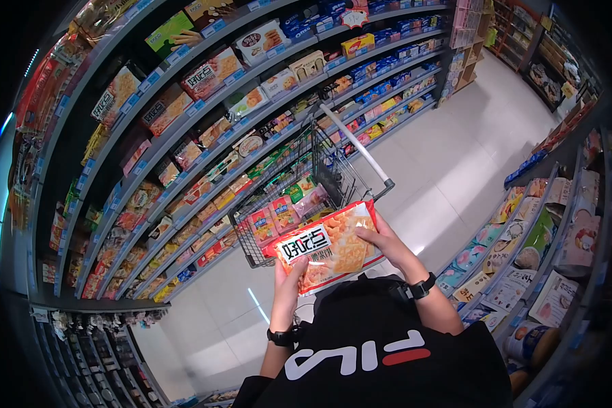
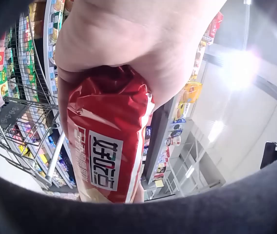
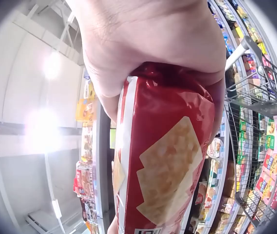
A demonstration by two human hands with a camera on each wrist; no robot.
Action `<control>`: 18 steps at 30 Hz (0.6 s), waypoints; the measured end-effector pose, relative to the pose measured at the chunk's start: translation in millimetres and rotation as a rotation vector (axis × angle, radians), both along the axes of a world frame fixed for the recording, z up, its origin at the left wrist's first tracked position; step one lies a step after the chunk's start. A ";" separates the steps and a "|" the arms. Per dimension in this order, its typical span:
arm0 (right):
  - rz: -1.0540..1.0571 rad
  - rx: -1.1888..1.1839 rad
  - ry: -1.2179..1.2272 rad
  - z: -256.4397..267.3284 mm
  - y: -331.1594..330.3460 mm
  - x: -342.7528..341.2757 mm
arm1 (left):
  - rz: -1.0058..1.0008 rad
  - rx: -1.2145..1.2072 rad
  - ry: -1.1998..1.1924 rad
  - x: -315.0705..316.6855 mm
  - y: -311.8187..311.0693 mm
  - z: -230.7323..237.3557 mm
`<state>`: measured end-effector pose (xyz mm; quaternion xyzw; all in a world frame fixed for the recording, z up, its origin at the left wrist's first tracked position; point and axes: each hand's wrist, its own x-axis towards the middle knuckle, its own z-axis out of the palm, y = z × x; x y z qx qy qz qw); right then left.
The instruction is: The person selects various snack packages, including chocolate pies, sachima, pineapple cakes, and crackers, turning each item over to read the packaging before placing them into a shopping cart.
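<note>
In the head view a red and orange bag of crackers (image 1: 333, 243), with a picture of nut-topped biscuits and a white label with black characters, is held in front of the black shirt. My left hand (image 1: 287, 282) grips its left end, thumb over the front. At the opposite end my right hand (image 1: 389, 246) grips it the same way. The left wrist view has the red end of the bag (image 2: 106, 131) bunched in the left palm. In the right wrist view the other end of the bag (image 3: 172, 146) is tucked in the right palm.
Just beyond the bag stands a wire shopping cart (image 1: 251, 248) with a pale handle (image 1: 357, 146) and several snack packs (image 1: 283, 212) inside. Long shelves (image 1: 183, 115) of packaged biscuits run along the left and far side. More shelves (image 1: 517, 272) line the right, past the pale tiled floor (image 1: 449, 183).
</note>
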<state>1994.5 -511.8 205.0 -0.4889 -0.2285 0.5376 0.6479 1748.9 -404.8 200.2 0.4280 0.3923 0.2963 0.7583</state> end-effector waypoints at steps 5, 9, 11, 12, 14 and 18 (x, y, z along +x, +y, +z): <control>-0.033 -0.031 0.027 -9.3 -23.6 22.5 | -0.031 0.059 0.015 22.4 -21.0 -7.7; -0.043 -0.041 -0.006 -27.8 -25.5 25.2 | 0.031 0.458 0.412 24.6 -31.4 -5.8; -0.040 -0.016 -0.025 -37.0 -20.6 20.3 | 0.125 0.686 0.679 21.5 -39.5 -6.6; -0.057 -0.015 -0.083 -43.0 -17.1 14.5 | 0.088 0.854 0.782 19.7 -43.2 -4.1; -0.108 -0.047 -0.184 -70.0 -7.6 0.3 | -0.076 1.063 0.859 14.0 -47.7 -4.3; -0.019 -0.063 0.158 -66.2 13.8 -24.2 | -0.273 1.225 0.920 18.1 -64.9 6.9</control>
